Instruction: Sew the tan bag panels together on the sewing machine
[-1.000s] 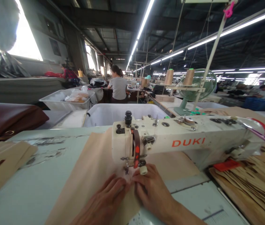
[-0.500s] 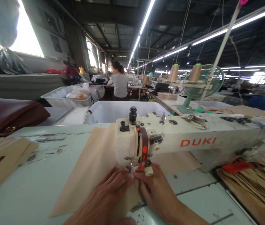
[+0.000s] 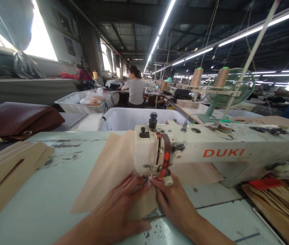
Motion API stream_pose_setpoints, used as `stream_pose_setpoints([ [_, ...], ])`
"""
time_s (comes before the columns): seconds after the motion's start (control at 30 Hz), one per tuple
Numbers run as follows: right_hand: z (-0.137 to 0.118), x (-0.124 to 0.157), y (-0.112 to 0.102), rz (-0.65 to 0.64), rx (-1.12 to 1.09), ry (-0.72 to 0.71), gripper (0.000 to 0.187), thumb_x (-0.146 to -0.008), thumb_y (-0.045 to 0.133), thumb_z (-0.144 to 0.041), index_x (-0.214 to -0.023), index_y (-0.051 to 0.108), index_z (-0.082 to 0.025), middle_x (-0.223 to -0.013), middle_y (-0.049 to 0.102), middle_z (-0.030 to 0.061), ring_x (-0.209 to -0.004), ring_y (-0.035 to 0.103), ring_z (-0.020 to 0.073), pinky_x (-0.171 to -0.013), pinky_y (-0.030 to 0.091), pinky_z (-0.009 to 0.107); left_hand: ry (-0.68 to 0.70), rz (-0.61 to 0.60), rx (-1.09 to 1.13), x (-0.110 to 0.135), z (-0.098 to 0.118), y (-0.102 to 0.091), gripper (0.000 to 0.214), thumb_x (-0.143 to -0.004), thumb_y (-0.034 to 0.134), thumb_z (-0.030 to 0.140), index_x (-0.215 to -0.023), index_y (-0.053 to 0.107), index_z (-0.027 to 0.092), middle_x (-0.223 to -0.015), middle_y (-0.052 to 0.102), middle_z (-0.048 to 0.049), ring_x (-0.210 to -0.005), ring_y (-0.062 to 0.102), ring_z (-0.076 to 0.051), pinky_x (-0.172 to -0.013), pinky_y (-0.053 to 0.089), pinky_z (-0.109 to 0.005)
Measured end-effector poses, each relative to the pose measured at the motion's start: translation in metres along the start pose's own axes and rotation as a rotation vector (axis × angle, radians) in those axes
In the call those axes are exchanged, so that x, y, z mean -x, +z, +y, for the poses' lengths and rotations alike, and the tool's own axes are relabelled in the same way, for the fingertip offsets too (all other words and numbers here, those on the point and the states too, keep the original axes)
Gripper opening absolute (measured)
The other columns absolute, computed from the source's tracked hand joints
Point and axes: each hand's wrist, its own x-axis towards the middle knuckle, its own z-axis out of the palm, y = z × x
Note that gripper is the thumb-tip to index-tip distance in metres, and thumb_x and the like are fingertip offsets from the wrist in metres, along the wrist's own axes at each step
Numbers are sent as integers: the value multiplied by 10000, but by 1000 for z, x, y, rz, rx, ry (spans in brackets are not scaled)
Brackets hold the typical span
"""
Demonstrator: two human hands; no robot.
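Observation:
A cream sewing machine (image 3: 211, 153) marked DUKI stands across the pale green table (image 3: 42, 197). A tan sheet of material (image 3: 108, 173) lies under its needle head. My left hand (image 3: 119, 211) lies flat on the sheet just left of the needle, fingers stretched out. My right hand (image 3: 172, 200) presses the sheet just right of the needle, fingers extended forward, fingertips close to the presser foot. Both hands nearly touch each other at the needle.
A stack of tan cut pieces (image 3: 3, 170) lies at the left, a brown leather bag (image 3: 19, 119) behind it. More tan pieces (image 3: 282, 200) are piled at the right. White bins (image 3: 124, 119) stand beyond the table. A person (image 3: 136, 89) sits farther back; a green fan (image 3: 226, 92) at right.
The tan sheet has slid away from me under the needle, and both hands have moved forward with it. The view has shifted slightly left.

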Motion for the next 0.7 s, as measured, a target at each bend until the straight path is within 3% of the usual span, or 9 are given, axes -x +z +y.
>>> stream_pose_setpoints([
  [0.37,1,1,3,-94,73,-13,501,-884,474,-84,-1335,580,-276,-1265,639,21,-1162,553,246,-1097,369,526,14,-17,32,-4,7,-8,799,-782,695,603,-1468,401,317,-1416,507,-47,-1322,459,-287,-1189,248,-480],
  [0.53,3,-1,4,-124,148,-29,492,-894,445,-81,-1338,579,-246,-1308,619,40,-1189,572,243,-1109,375,538,10,9,61,-6,11,-17,772,-761,712,597,-1424,461,293,-1306,577,-52,-1244,520,-295,-1155,302,-490],
  [0.63,15,1,8,-130,222,-86,481,-917,423,-104,-1360,563,-231,-1330,603,55,-1220,571,240,-1092,414,515,4,28,63,-2,12,-17,810,-747,701,651,-1422,455,276,-1278,590,-56,-1216,536,-297,-1162,285,-500],
  [0.7,30,2,13,-153,283,-178,466,-916,449,-138,-1358,570,-221,-1314,614,58,-1194,598,246,-1030,490,472,36,48,17,-1,7,-7,727,-813,667,604,-1422,443,276,-1303,588,-61,-1229,535,-292,-1161,290,-492],
])
